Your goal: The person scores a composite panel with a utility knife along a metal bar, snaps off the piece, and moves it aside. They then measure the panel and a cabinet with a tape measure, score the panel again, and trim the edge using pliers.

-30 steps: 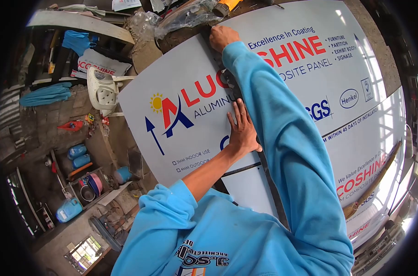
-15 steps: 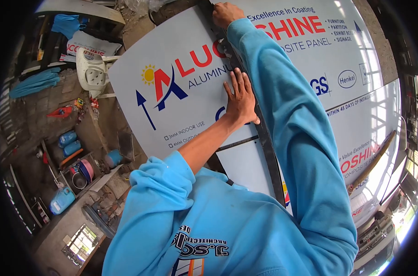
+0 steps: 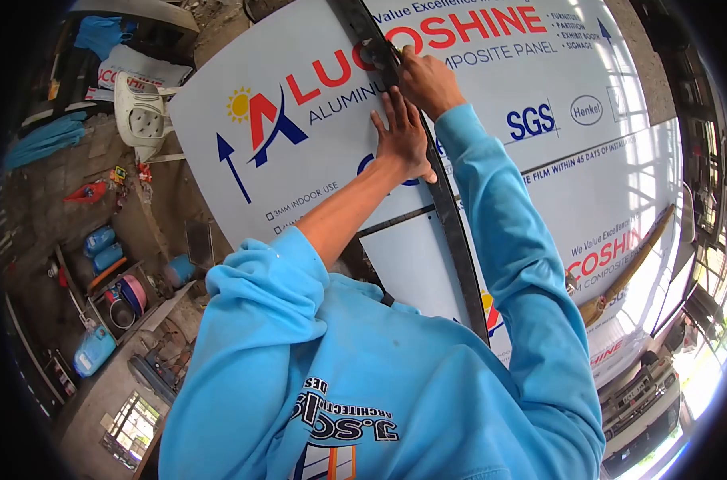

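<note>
Left hand (image 3: 402, 140) flat on panel (image 3: 299, 160) — right hand (image 3: 429, 80) at dark straightedge (image 3: 451, 232).

Lying flat across the middle of the view: a printed panel (image 3: 491, 96), with a long straightedge (image 3: 427, 172) running across it from the far edge toward the body. Pressing on the panel just left of the straightedge: the left hand (image 3: 401, 138). Resting on the straightedge just beyond it, the 2 touching or nearly so: the right hand (image 3: 427, 80). Lying on the panel's right part: a stick (image 3: 631, 260). Sitting left of the panel, beside its edge: a plastic chair (image 3: 143, 116). Standing on the ground farther left and nearer: 2 jugs (image 3: 101, 246).
</note>
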The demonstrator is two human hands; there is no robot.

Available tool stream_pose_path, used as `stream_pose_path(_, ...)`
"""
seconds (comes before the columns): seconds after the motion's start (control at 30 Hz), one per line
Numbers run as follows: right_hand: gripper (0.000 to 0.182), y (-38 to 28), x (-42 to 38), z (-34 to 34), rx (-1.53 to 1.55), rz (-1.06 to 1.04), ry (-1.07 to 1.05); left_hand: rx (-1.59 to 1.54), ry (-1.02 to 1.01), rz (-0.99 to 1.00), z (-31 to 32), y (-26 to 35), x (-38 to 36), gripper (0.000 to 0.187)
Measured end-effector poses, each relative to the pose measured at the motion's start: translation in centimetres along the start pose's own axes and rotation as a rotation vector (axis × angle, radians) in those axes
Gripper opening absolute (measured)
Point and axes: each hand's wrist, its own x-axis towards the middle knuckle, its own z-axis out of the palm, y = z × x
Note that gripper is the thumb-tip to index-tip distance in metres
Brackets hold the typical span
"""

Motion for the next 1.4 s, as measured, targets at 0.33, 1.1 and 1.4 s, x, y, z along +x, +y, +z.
stream_pose_path(0.33, 0.034, 1.2, -13.6, -2.3, -0.036, 0.096, -0.129, 0.021, 0.072, -0.034, 1.1, -0.3, 0.4, 0.139)
stream_pose_path(1.1, 0.047, 1.3, -28.3, -5.3, -0.147, 0.262, -0.335, 0.046, 0.050, -0.053, 0.7, 0.1, -0.2, 0.142)
stream_pose_path(1.4, 0.043, 1.4, -13.1, -8.2, 0.046, 0.056, 0.088, -0.035, 0.036, -0.048, 0.6, 0.1, 0.0, 0.143)
